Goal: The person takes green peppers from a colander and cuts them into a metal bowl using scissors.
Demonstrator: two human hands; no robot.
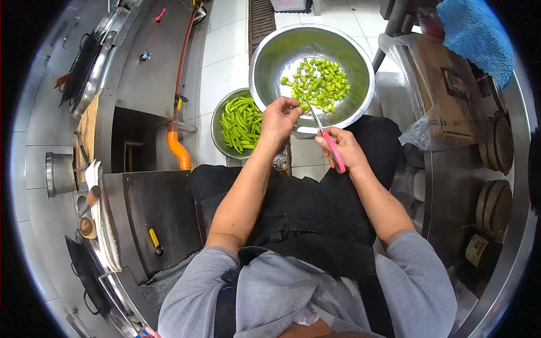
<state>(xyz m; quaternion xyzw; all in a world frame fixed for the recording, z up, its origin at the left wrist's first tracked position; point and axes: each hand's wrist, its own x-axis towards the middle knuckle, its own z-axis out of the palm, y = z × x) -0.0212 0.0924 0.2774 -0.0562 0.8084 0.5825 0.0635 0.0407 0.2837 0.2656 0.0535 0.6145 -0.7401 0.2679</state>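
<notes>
Over the near rim of a large steel bowl, my left hand is closed in a pinch on a green chili pepper. My right hand is closed around pink-handled scissors, whose blades reach to the pepper by my left fingertips. Cut green pepper pieces lie in the bottom of the large bowl. To its left, a smaller steel bowl holds many whole long green peppers. The pepper in my fingers is partly hidden.
Steel cabinets with an orange pipe stand on the left. At right, a cardboard box in clear plastic and a blue towel sit near steel shelving holding round wooden boards. A floor drain grate runs beyond the bowls.
</notes>
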